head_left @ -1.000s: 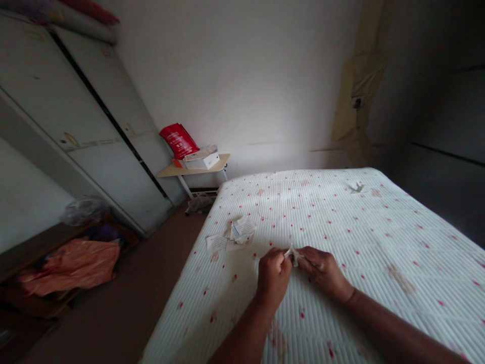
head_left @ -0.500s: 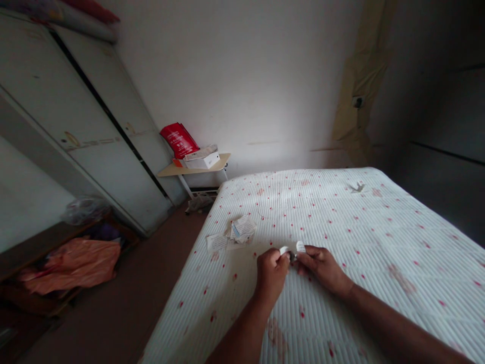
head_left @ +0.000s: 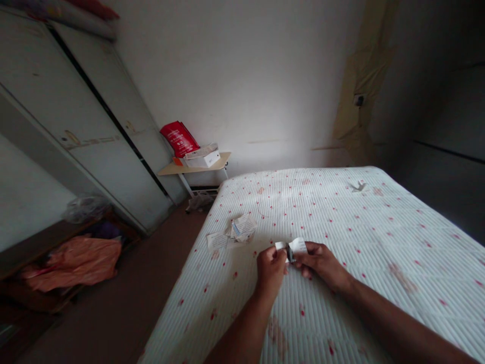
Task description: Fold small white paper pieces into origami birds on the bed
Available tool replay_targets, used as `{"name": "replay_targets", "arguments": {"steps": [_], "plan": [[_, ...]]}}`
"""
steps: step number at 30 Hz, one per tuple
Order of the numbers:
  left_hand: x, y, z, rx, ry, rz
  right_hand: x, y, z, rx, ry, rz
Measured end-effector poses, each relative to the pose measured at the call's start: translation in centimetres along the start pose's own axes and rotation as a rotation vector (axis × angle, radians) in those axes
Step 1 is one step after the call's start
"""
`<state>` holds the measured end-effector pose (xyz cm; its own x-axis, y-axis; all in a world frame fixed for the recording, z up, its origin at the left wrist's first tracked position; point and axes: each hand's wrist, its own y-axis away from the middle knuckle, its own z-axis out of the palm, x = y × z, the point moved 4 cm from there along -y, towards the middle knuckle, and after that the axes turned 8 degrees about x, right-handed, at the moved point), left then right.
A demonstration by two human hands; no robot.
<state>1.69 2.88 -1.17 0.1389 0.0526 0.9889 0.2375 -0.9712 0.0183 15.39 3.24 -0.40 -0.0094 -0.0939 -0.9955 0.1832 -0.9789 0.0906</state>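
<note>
My left hand [head_left: 270, 268] is closed in a pinch on a small piece of white paper [head_left: 281, 245], low over the middle of the bed. Facing it, my right hand [head_left: 323, 264] pinches a wider white piece of printed paper [head_left: 299, 245], which curls up above the fingertips. Between the two white parts is a narrow dark strip [head_left: 290, 253]; I cannot tell whether it is a separate thing or a gap, nor whether the paper is joined below. To the left, several printed paper scraps [head_left: 243, 228] lie overlapping on the bedspread.
The bed has a white ribbed bedspread [head_left: 303, 202] with red spots. A crumpled paper scrap [head_left: 358, 186] lies at its far right. Beyond the far left corner, a small table [head_left: 170, 169] bears a red bag [head_left: 179, 139] and a white box [head_left: 204, 160]. A cabinet [head_left: 113, 167] stands left.
The paper in my hands has turned and shows more of its surface, above all the printed part at my right fingers. Both hands stay in nearly the same place.
</note>
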Motion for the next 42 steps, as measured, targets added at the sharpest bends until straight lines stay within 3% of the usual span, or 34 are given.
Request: {"name": "replay_targets", "arguments": {"steps": [8,13,23,32,37,42], "plan": [[0.7,0.0,-0.7,0.009,0.131,-0.012,0.0,-0.1,-0.1,-0.028,-0.059,-0.032],[0.9,-0.2,-1.1,0.0,0.06,0.019,-0.5,-0.3,-1.2,0.075,-0.153,-0.117],[1.0,-0.1,-1.1,-0.045,-0.107,0.171,-1.9,-0.1,-1.7,0.074,0.052,-0.321],[1.4,0.0,-0.9,-0.125,-0.053,0.117,-1.9,0.0,-2.7,0.081,0.216,-0.449],[1.2,-0.1,-1.1,-0.143,0.025,0.108,-0.9,0.0,-2.4,0.091,0.237,-0.301],[0.8,-0.1,-0.8,-0.179,0.136,0.0,-0.1,-0.2,-2.2,0.123,0.184,-0.143]]}}
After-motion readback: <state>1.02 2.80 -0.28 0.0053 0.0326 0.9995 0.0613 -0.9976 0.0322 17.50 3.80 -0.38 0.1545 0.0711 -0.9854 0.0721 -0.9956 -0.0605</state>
